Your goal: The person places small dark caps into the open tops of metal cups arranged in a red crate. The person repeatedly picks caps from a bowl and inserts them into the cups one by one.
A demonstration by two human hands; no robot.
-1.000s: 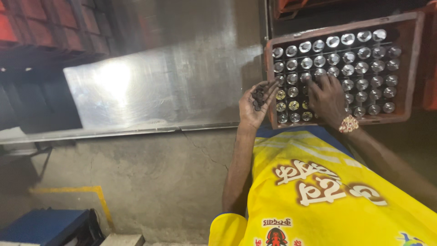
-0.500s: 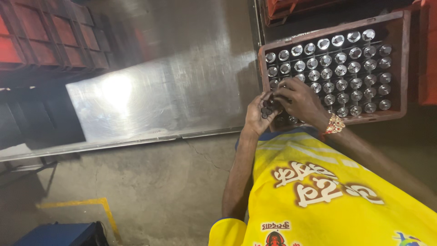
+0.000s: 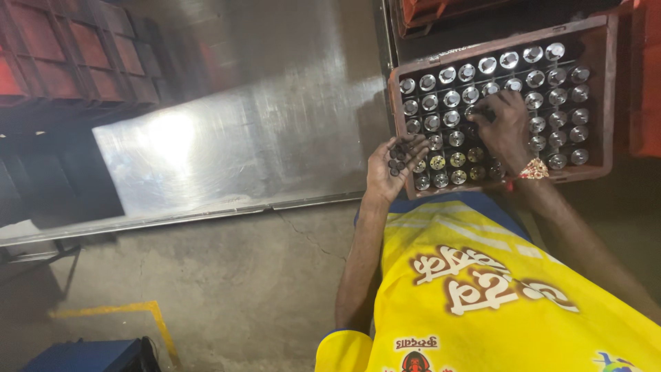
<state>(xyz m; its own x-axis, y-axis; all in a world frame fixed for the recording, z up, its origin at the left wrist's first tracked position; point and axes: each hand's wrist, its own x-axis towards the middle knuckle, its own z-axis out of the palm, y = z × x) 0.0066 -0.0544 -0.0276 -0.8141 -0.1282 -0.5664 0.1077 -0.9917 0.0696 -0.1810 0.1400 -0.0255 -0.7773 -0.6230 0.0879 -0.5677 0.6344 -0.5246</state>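
A reddish-brown crate [image 3: 606,89] stands ahead of me, filled with rows of upright bottles [image 3: 530,79] with shiny metal caps. My left hand [image 3: 392,169] is cupped palm-up at the crate's near left corner and holds a small pile of dark bottle caps [image 3: 401,153]. My right hand [image 3: 501,124] reaches into the middle of the crate, fingertips pressed down on the top of one bottle. A beaded bracelet [image 3: 532,170] sits on that wrist. My yellow printed shirt [image 3: 496,289] fills the lower right.
A wide shiny steel table [image 3: 227,131] lies left of the crate. Stacked red crates [image 3: 62,55] stand at the upper left and more orange ones [image 3: 640,83] at the right. Below is cracked concrete floor [image 3: 227,289] with a yellow line and a blue box [image 3: 89,355].
My right hand left the left hand's palm and moved up and right onto a bottle in the crate's middle. The left hand stayed at the crate's corner with the caps.
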